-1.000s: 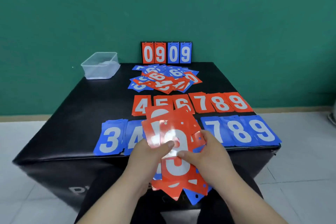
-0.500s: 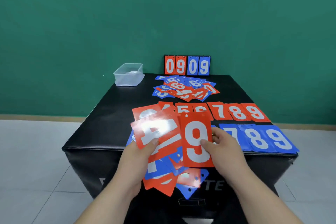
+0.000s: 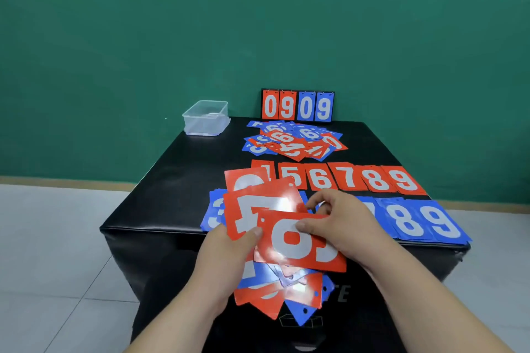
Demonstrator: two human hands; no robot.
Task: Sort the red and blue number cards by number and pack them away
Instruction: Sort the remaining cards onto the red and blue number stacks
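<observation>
My left hand [image 3: 226, 261] grips a fanned stack of red and blue number cards [image 3: 275, 286] at the table's front edge, a red 4 card [image 3: 258, 212] on top. My right hand [image 3: 341, 226] pinches a red 9 card [image 3: 298, 243], turned sideways over the stack. On the black table [image 3: 177, 180] lies a row of red cards [image 3: 350, 179] reading 5 to 9, with a row of blue cards [image 3: 421, 222] in front, partly hidden by my hands. A loose heap of mixed cards [image 3: 292, 140] lies farther back.
A clear plastic box [image 3: 206, 117] stands at the table's back left corner. A small scoreboard [image 3: 297, 105] showing 0909 stands at the back edge against the green wall. White floor tiles surround the table.
My right hand has turned the red 9 card from upright to sideways and brought it over the held stack. The camera has tilted upward.
</observation>
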